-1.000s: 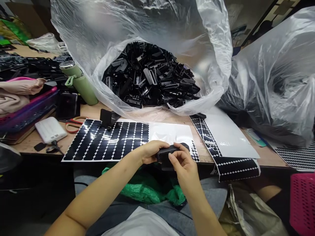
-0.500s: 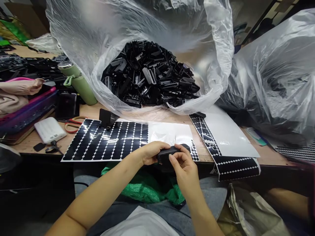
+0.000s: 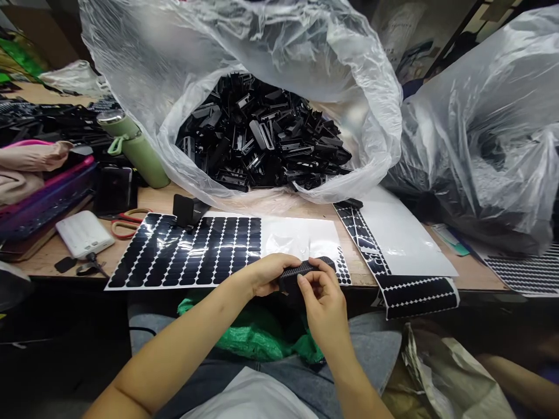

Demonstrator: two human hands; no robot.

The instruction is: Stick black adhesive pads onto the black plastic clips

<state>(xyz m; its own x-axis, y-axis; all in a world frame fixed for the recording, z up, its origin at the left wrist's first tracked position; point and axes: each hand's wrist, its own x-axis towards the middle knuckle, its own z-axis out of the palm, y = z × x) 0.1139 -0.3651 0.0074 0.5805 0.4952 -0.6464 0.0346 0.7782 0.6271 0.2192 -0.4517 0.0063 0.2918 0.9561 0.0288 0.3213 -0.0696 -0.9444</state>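
Observation:
Between both hands, at the table's front edge, is a black plastic part (image 3: 299,270) with a ribbed top. My left hand (image 3: 267,274) grips its left end, the fingers partly hidden behind it. My right hand (image 3: 322,286) pinches the right end with thumb and fingers. Just behind the hands lies a sheet of black stickers (image 3: 205,247), its right portion bare white backing with small round stickers at the edge. Another black part (image 3: 187,210) rests on the sheet's back edge. Beyond it, a clear plastic bag (image 3: 174,125) gapes around a heap of black plastic parts (image 3: 266,137).
At left are a green bottle (image 3: 142,152), a white power bank (image 3: 84,234), red-handled scissors (image 3: 124,224), a phone (image 3: 116,189) and a purple basket (image 3: 48,201). More sticker sheets (image 3: 417,295) hang over the edge at right, near another plastic bag (image 3: 476,134). A person's arm (image 3: 519,381) shows at lower right.
The view has shifted slightly. Both hands keep their hold on the black part with almost no movement. The bag's upper rim has sagged forward and left. The other person's arm has moved lower.

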